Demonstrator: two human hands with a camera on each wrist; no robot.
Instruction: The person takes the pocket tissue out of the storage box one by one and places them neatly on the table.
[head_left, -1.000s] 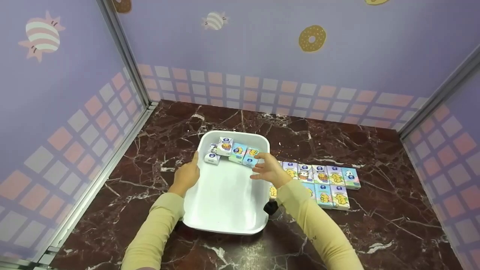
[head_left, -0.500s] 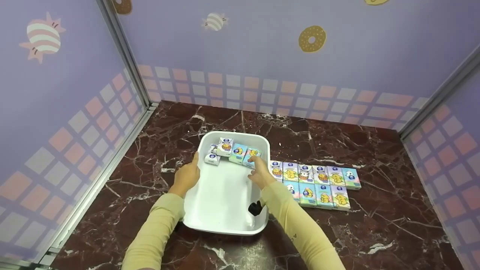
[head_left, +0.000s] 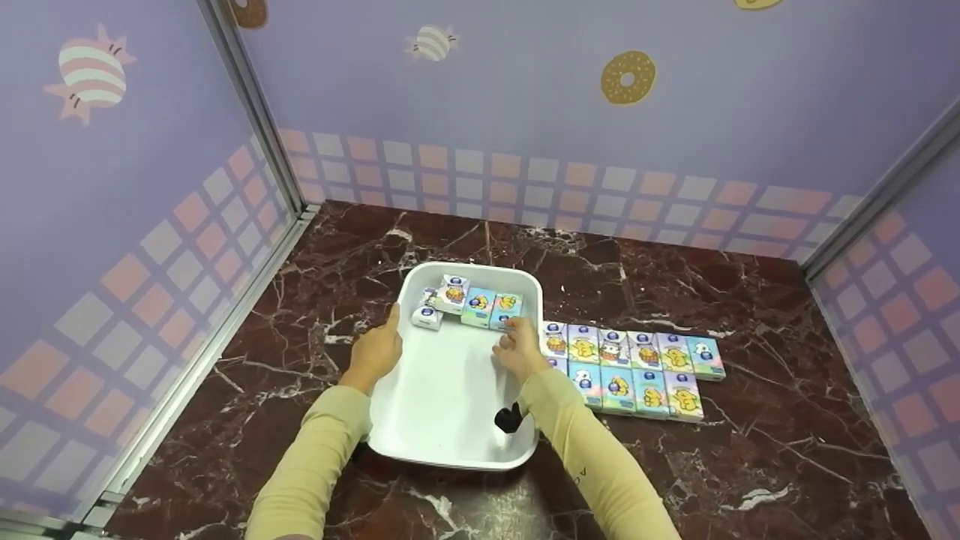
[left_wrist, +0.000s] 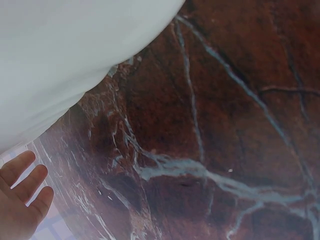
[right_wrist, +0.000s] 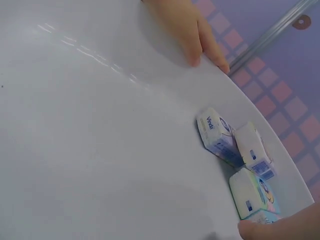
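Observation:
A white tray [head_left: 442,397] lies on the dark marble surface. My left hand [head_left: 375,354] grips its left rim, thumb inside and fingers outside; in the left wrist view several fingers of the left hand [left_wrist: 25,192] show below the tray wall [left_wrist: 75,55]. Small tissue packs line the tray's far end: a white pack [head_left: 427,318], a purple-white pack [head_left: 453,294] lying higher, a green-blue pack [head_left: 478,307] and a blue pack [head_left: 508,304] at the right. My right hand [head_left: 523,356] touches the blue pack's near edge with its fingertips. In the right wrist view, "Vinda" is printed on one pack [right_wrist: 215,131].
Right of the tray, more tissue packs [head_left: 619,386] lie flat in two close rows, the left end partly hidden by the right arm and tray. Purple patterned panels [head_left: 480,90] enclose the marble surface [head_left: 772,360] at back and sides. A black device [head_left: 508,418] sits at the right wrist.
My right hand has moved left from beside the tray's right rim to the blue pack, then drawn slightly nearer to its front edge. The left hand keeps its place on the rim.

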